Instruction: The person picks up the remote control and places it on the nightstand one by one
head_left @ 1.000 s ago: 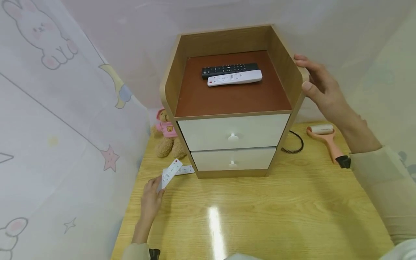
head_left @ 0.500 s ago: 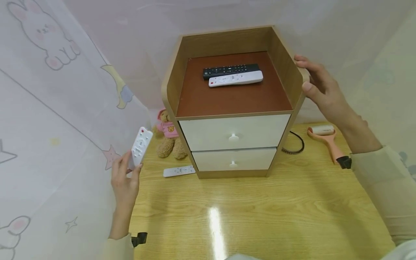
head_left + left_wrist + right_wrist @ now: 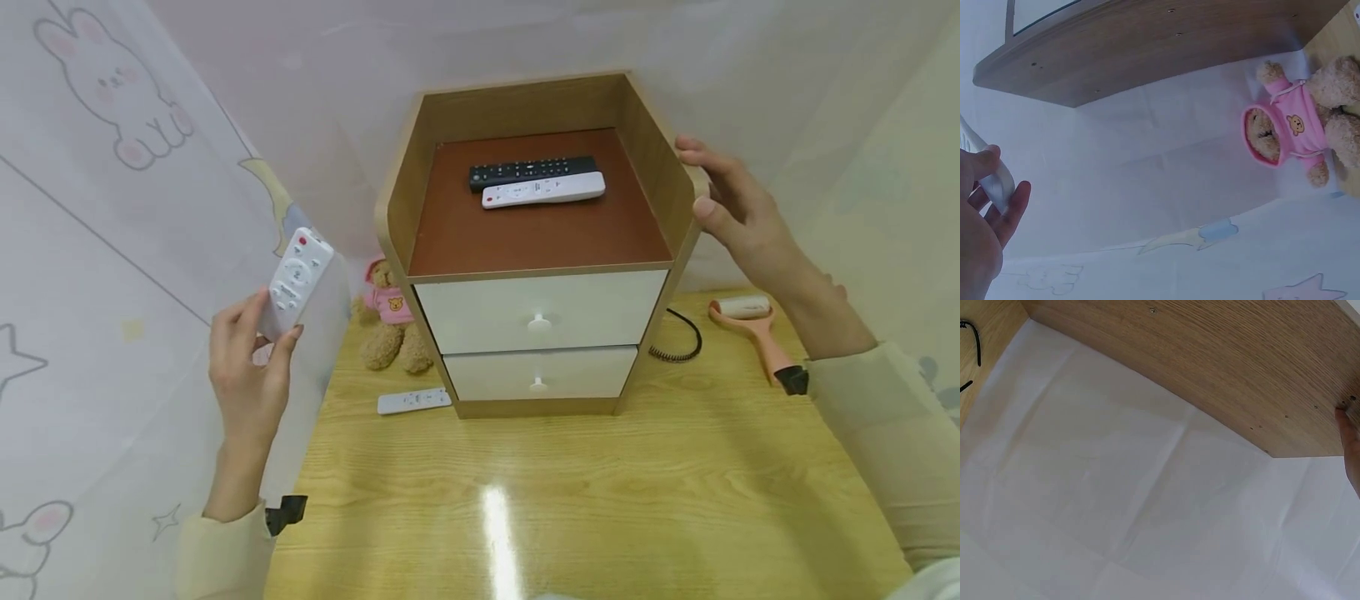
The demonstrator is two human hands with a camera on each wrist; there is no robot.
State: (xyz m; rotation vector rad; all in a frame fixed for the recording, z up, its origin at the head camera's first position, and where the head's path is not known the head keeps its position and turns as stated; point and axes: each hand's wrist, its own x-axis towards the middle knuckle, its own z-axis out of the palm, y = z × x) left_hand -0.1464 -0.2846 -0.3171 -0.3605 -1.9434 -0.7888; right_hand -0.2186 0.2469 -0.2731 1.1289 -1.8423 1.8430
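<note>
My left hand (image 3: 249, 367) holds a white remote control (image 3: 297, 279) by its lower end, between thumb and fingers. It is raised left of the small wooden cabinet (image 3: 536, 406), the red button at the remote's upper end. The left wrist view shows only part of this remote (image 3: 999, 184) at its edge. My right hand (image 3: 750, 212) grips the edge of the cabinet's right side panel. On the brown top lie a black remote (image 3: 532, 169) and a white remote (image 3: 543, 191), side by side and touching. Another white remote (image 3: 414, 401) lies on the table by the cabinet's left foot.
A teddy bear (image 3: 390, 306) in a pink hoodie sits left of the cabinet. To the right are a black coiled band (image 3: 678, 354) and an orange lint roller (image 3: 757, 329). The cabinet's two white drawers (image 3: 551, 321) are closed. A patterned wall covering (image 3: 150, 275) stands close on the left.
My left hand has lifted the white remote off the table, up and to the left, uncovering the other remote there. My right hand has stayed on the cabinet's side.
</note>
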